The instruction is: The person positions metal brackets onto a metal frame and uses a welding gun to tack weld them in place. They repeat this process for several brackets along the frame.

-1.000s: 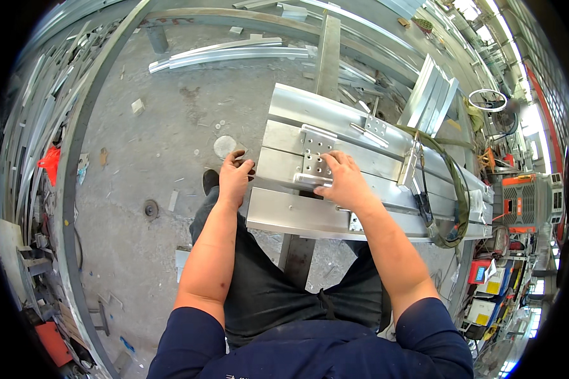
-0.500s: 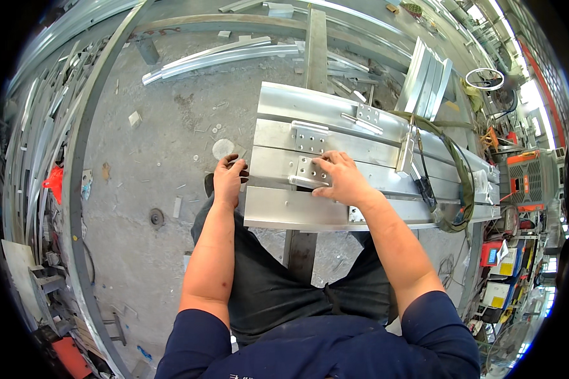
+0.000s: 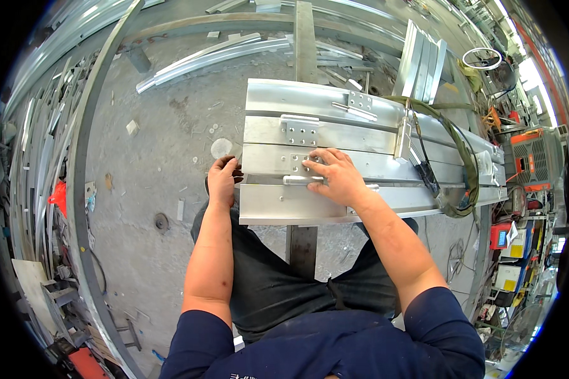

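Right hand [image 3: 336, 177] grip spread flat on perforated bracket [image 3: 302, 164]; left hand [image 3: 223, 180] curled round aluminium profile [image 3: 272, 202] end.

Bright daylight, glare upper right, sharp centre, fisheye-bent edges.

floor: grey concrete [image 3: 171, 126] | metal offcuts [image 3: 208, 54] | light: probably daylight
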Demonstrator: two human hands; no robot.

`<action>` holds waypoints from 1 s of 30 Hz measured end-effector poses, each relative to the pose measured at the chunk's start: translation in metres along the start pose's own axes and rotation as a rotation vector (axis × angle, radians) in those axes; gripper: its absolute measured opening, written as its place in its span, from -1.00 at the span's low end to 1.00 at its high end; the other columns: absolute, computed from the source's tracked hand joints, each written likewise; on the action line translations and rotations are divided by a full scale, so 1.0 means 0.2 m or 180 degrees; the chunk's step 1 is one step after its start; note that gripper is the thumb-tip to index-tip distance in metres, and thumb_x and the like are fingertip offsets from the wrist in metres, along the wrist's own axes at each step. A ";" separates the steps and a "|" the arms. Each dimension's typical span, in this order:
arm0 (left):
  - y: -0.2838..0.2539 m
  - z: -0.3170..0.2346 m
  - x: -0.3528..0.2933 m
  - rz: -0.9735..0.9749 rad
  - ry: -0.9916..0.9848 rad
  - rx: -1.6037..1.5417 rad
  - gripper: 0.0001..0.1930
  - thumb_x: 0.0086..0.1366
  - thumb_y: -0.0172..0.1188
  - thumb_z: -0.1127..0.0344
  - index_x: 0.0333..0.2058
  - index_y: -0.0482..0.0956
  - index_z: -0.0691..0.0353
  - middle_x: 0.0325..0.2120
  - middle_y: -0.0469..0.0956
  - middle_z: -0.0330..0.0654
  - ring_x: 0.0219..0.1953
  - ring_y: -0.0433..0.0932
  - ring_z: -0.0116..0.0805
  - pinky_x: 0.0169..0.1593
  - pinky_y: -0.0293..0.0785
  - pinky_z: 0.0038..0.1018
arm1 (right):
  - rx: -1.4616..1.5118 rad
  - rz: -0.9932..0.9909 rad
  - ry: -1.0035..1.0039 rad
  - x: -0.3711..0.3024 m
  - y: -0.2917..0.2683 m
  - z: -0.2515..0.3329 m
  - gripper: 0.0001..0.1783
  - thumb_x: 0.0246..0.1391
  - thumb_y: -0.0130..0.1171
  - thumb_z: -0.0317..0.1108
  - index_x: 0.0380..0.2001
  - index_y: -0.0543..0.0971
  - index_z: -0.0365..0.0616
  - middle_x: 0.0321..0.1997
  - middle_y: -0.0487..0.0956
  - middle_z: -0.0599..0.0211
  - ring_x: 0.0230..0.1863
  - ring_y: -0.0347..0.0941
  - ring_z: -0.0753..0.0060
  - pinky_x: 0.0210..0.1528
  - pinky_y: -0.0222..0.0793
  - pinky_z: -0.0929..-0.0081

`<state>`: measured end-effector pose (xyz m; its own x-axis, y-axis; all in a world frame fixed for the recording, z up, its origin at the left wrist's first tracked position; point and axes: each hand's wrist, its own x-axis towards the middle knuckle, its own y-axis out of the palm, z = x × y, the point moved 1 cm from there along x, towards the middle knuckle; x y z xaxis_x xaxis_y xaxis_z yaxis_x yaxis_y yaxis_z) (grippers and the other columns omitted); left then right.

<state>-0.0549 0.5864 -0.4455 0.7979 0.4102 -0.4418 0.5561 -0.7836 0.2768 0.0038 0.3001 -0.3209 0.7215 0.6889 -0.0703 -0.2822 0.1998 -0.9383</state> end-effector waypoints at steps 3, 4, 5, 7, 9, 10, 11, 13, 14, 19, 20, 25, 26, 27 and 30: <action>0.01 -0.02 -0.02 -0.0081 0.0162 0.0104 -0.77 0.34 0.17 0.31 -0.12 0.58 0.34 -0.37 0.61 -0.19 -0.40 0.56 -0.43 -0.29 0.50 -0.48 | 0.0057 -0.0064 0.0036 -0.01 0.01 0.00 -0.42 -0.01 0.37 -0.15 0.14 0.57 0.11 0.30 0.38 0.38 0.40 0.15 0.14 0.42 0.07 0.15; 0.01 -0.03 -0.03 -0.0122 0.0244 0.0155 -0.77 0.34 0.17 0.32 -0.13 0.59 0.35 -0.37 0.62 -0.19 -0.38 0.56 -0.44 -0.28 0.50 -0.48 | 0.0075 -0.0079 0.0035 -0.01 0.00 0.00 -0.42 -0.01 0.37 -0.16 0.14 0.57 0.10 0.30 0.39 0.38 0.40 0.15 0.14 0.42 0.08 0.15; 0.02 -0.04 -0.04 -0.0176 0.0477 0.0312 -0.77 0.33 0.18 0.33 -0.14 0.59 0.36 -0.37 0.62 -0.19 -0.38 0.55 -0.45 -0.27 0.49 -0.49 | 0.0072 -0.0075 0.0057 0.00 0.00 0.01 -0.42 -0.01 0.37 -0.16 0.14 0.57 0.10 0.30 0.39 0.38 0.40 0.16 0.14 0.42 0.08 0.16; 0.04 -0.06 -0.08 -0.0287 0.0940 0.0620 -0.78 0.32 0.19 0.34 -0.16 0.60 0.37 -0.36 0.62 -0.20 -0.36 0.54 -0.48 -0.26 0.48 -0.52 | 0.0068 -0.0060 0.0100 -0.01 -0.02 0.02 -0.42 -0.02 0.37 -0.17 0.14 0.57 0.09 0.30 0.39 0.38 0.39 0.17 0.15 0.42 0.08 0.17; 0.06 -0.09 -0.13 -0.0299 0.1449 0.0922 -0.77 0.31 0.21 0.33 -0.16 0.60 0.38 -0.35 0.62 -0.21 -0.35 0.53 -0.49 -0.24 0.47 -0.53 | 0.0106 -0.0033 0.0126 -0.01 -0.03 0.01 -0.42 -0.02 0.37 -0.18 0.13 0.57 0.08 0.30 0.39 0.39 0.39 0.17 0.17 0.42 0.08 0.18; 0.07 -0.10 -0.16 -0.0316 0.1701 0.1070 -0.77 0.31 0.22 0.33 -0.17 0.60 0.39 -0.35 0.62 -0.22 -0.35 0.53 -0.49 -0.23 0.46 -0.54 | 0.0126 -0.0011 0.0130 -0.01 -0.03 0.01 -0.42 -0.03 0.38 -0.18 0.13 0.57 0.07 0.30 0.39 0.39 0.39 0.18 0.18 0.42 0.08 0.18; 0.06 -0.09 -0.17 -0.0273 0.1804 0.1065 -0.77 0.30 0.23 0.32 -0.17 0.60 0.37 -0.33 0.61 -0.22 -0.33 0.53 -0.49 -0.21 0.46 -0.54 | 0.0161 -0.0004 0.0106 0.00 -0.03 0.01 -0.41 -0.03 0.38 -0.19 0.13 0.57 0.06 0.29 0.39 0.39 0.39 0.18 0.19 0.42 0.08 0.19; 0.06 -0.11 -0.20 -0.0309 0.1605 0.1127 -0.77 0.28 0.25 0.32 -0.17 0.60 0.34 -0.31 0.62 -0.19 -0.28 0.55 -0.42 -0.14 0.47 -0.49 | 0.0229 0.0006 0.0074 0.00 -0.05 0.00 -0.41 -0.04 0.38 -0.19 0.13 0.57 0.04 0.29 0.40 0.38 0.38 0.19 0.20 0.42 0.08 0.19; 0.07 -0.13 -0.22 -0.0319 0.1504 0.1157 -0.77 0.27 0.26 0.32 -0.16 0.61 0.33 -0.29 0.62 -0.18 -0.25 0.56 -0.38 -0.11 0.47 -0.46 | 0.0261 -0.0017 0.0078 -0.01 -0.03 -0.01 -0.41 -0.04 0.38 -0.20 0.13 0.57 0.04 0.29 0.40 0.38 0.38 0.19 0.20 0.42 0.09 0.19; 0.31 -0.30 -0.41 0.0616 0.2895 0.3030 -0.63 0.20 0.31 0.27 -0.03 0.58 0.26 -0.03 0.58 -0.10 0.11 0.46 -0.08 0.22 0.34 -0.23 | 0.0371 -0.0183 0.0071 -0.03 0.01 -0.05 -0.40 -0.08 0.40 -0.21 0.10 0.57 -0.03 0.27 0.44 0.35 0.37 0.22 0.20 0.40 0.13 0.21; 0.39 -0.33 -0.45 0.1000 0.3040 0.3415 -0.59 0.20 0.31 0.25 0.01 0.57 0.25 0.05 0.56 -0.10 0.20 0.41 -0.03 0.29 0.29 -0.19 | 0.0414 -0.0205 0.0063 -0.03 0.01 -0.05 -0.39 -0.09 0.42 -0.20 0.10 0.57 -0.05 0.26 0.45 0.34 0.36 0.24 0.18 0.40 0.13 0.21; 0.53 -0.24 -0.41 0.1776 0.2988 0.4676 -0.51 0.29 0.22 0.10 0.14 0.52 0.16 0.26 0.39 -0.17 0.37 0.23 -0.08 0.42 0.11 -0.20 | 0.0490 -0.0440 0.0017 -0.03 0.04 -0.08 -0.34 -0.15 0.47 -0.16 0.07 0.57 -0.15 0.22 0.51 0.31 0.32 0.31 0.18 0.40 0.15 0.22; 0.54 -0.22 -0.41 0.1827 0.2965 0.4861 -0.50 0.30 0.20 0.07 0.16 0.51 0.14 0.28 0.37 -0.18 0.38 0.21 -0.10 0.43 0.09 -0.21 | 0.0526 -0.0470 -0.0010 -0.03 0.04 -0.09 -0.33 -0.15 0.47 -0.16 0.07 0.57 -0.16 0.23 0.50 0.30 0.32 0.31 0.18 0.40 0.15 0.23; 0.54 -0.21 -0.41 0.1739 0.2949 0.4727 -0.54 0.24 0.27 0.18 0.12 0.56 0.11 0.25 0.40 -0.20 0.37 0.24 -0.10 0.42 0.15 -0.20 | 0.0561 -0.0502 -0.0035 -0.03 0.04 -0.10 -0.33 -0.15 0.47 -0.15 0.07 0.56 -0.16 0.24 0.49 0.30 0.33 0.30 0.18 0.40 0.15 0.23; 0.55 -0.18 -0.41 0.1705 0.2853 0.4439 -0.58 0.24 0.28 0.20 0.07 0.60 0.09 0.25 0.40 -0.21 0.37 0.23 -0.11 0.44 0.12 -0.20 | 0.0677 -0.0606 -0.0004 -0.08 0.04 -0.11 -0.32 -0.10 0.44 -0.15 0.12 0.53 -0.16 0.26 0.47 0.22 0.36 0.27 0.14 0.40 0.16 0.22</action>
<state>-0.0513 0.4842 -0.3473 0.9499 -0.2752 0.1480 -0.0062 -0.4901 -0.8716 0.0047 0.2748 -0.3344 0.7735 0.6257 0.1009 -0.2681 0.4673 -0.8425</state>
